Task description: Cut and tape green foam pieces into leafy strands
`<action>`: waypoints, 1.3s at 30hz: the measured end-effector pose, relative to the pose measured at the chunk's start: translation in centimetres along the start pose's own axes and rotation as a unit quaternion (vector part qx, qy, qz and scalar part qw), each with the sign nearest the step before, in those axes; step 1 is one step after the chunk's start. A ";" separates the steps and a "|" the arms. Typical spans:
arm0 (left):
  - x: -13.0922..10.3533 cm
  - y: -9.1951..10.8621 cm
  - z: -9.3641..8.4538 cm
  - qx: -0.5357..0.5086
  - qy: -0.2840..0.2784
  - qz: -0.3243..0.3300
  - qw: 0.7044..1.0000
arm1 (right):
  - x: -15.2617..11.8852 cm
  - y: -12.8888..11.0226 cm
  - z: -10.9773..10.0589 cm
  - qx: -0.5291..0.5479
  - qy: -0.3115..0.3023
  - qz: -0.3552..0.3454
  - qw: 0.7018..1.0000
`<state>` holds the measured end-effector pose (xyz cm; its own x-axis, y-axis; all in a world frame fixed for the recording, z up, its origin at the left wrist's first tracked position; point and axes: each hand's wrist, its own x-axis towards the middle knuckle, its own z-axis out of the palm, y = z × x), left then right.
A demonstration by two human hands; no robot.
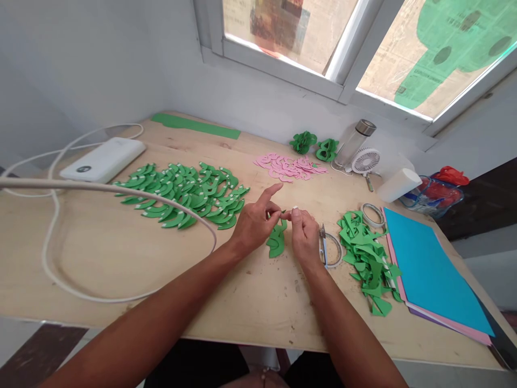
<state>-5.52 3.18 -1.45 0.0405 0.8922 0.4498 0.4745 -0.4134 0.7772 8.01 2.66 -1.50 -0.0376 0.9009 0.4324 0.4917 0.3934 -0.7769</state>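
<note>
My left hand [255, 220] is closed in a pinch with its index finger stretched out, holding a small green paper piece [284, 212]. Curled fingers of my right hand [306, 237] meet that piece from the other side. A white spot shows at the right thumb tip; I cannot tell whether it is tape or the nail. Below the fingertips, several curved green paper cutouts [277, 243] lie on the table. Just right of my right hand are a craft knife [323, 245] and a roll of tape [338, 252].
Left stand a pile of green cutouts with white tabs [181, 194], a white power bank [104, 159] and a looping cable [52, 242]. Behind are pink cutouts [288, 167], green paper balls [304, 142], a bottle [355, 143] and a fan [365, 160]. Green scraps [369, 258] and blue sheets [436, 269] lie right.
</note>
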 end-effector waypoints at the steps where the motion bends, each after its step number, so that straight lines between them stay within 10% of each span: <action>1: 0.0 0.0 0.0 0.001 0.002 0.002 1.000 | 0.0 0.0 0.0 0.012 0.001 0.006 1.000; 15: 0.2 0.5 -0.4 -0.077 0.008 -0.061 0.995 | 0.3 0.7 0.3 0.127 0.029 0.119 0.984; 39: 0.5 1.2 -0.3 -0.301 -0.006 -0.224 0.927 | 0.1 -0.2 -0.1 0.163 0.032 0.009 0.986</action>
<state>-5.15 3.10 -0.16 -0.0304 0.9993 0.0213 -0.1314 -0.0252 0.9910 7.97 2.71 -1.30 0.0291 0.8988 0.4374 0.1856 0.4251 -0.8859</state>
